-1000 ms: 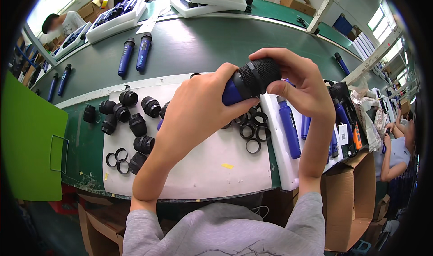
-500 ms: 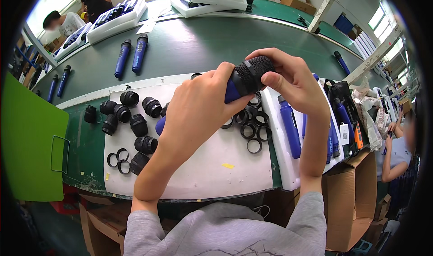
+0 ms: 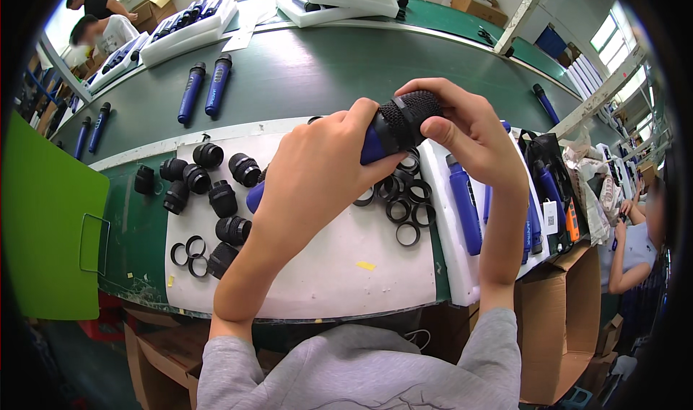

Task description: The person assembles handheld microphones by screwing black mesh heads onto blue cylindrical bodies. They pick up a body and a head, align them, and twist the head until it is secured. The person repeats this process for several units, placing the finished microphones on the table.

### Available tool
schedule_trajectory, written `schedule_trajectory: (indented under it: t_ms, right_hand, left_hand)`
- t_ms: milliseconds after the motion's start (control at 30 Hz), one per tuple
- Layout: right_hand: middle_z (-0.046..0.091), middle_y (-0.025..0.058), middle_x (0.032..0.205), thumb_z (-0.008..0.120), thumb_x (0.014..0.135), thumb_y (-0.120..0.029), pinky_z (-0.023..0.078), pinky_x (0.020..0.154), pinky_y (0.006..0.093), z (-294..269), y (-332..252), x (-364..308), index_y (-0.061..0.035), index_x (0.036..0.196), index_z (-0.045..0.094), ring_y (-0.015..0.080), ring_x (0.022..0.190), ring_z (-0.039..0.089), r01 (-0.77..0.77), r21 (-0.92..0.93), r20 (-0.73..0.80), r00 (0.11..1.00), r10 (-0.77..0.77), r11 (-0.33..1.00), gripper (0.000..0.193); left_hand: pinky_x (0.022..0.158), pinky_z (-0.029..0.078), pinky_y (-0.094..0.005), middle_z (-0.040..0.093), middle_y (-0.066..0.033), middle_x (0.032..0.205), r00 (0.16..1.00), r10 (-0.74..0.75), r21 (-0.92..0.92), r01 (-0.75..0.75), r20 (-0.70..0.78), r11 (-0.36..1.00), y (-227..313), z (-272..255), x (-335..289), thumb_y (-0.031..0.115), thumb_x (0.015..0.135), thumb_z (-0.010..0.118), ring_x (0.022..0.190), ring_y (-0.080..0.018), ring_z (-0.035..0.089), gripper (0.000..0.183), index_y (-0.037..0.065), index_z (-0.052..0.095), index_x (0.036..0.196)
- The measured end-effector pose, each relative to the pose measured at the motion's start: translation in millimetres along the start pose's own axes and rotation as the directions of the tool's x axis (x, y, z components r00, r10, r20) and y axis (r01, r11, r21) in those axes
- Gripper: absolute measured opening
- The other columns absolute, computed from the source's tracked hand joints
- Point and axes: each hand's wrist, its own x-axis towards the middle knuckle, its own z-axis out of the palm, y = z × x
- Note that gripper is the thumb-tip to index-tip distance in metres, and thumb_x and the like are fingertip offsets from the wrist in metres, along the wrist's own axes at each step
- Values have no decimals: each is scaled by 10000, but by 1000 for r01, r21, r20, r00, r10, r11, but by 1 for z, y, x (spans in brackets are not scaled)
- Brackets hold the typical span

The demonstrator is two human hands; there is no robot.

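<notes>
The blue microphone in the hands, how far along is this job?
Done, it seems: finished microphones lie across the belt. In hand: left hand grips a blue microphone body while right hand holds its black mesh head. Left: loose mesh heads, rings and bare bodies.

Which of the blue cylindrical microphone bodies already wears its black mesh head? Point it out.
The blue microphone body gripped in the left hand; the right hand holds its black mesh head. The others lie bare.
</notes>
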Motion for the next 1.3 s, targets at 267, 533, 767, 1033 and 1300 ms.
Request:
schedule_trajectory:
  t_ms: [267,533,767,1033,1300]
  right_hand:
    - [632,77,831,612,1003,-288,523,696,279,7,6,4,34,1131,591,123,750,622,-15,-4,-10,1000,15,1000,347]
    - [635,81,708,534,1031,-397,510,584,275,10,8,6,33,963,641,135,612,643,-153,-15,-36,988,152,988,449]
    - [588,45,602,507,1016,-516,475,499,264,6,-3,8,7,875,662,110,519,596,-401,-118,-20,916,402,908,564]
    - [677,58,937,720,927,-283,539,763,306,-9,5,0,-52,1334,568,106,862,643,74,119,-12,997,-73,990,492]
    - [679,50,959,745,896,-331,526,665,223,-11,12,4,-2,1217,632,90,837,661,-110,96,72,992,103,989,473]
  left_hand:
    - [652,528,-412,697,-157,817,1000,6,42,-5,-10,999,-4,0,0,334,779,815,739,-351,692,427,61,632,1052]
    - [634,534,-423,701,-145,810,999,-39,134,37,7,990,-2,6,1,344,786,806,729,-344,698,408,68,632,1030]
    - [645,537,-419,698,-152,806,998,-36,122,29,50,992,0,5,1,332,777,811,731,-348,698,416,61,635,1039]
    - [643,522,-379,684,-148,766,993,-38,-150,54,111,987,1,-2,5,334,767,825,679,-312,684,436,43,639,1034]
    - [647,527,-394,693,-156,784,995,-59,-74,65,83,995,-3,1,5,336,773,818,705,-325,696,432,48,642,1044]
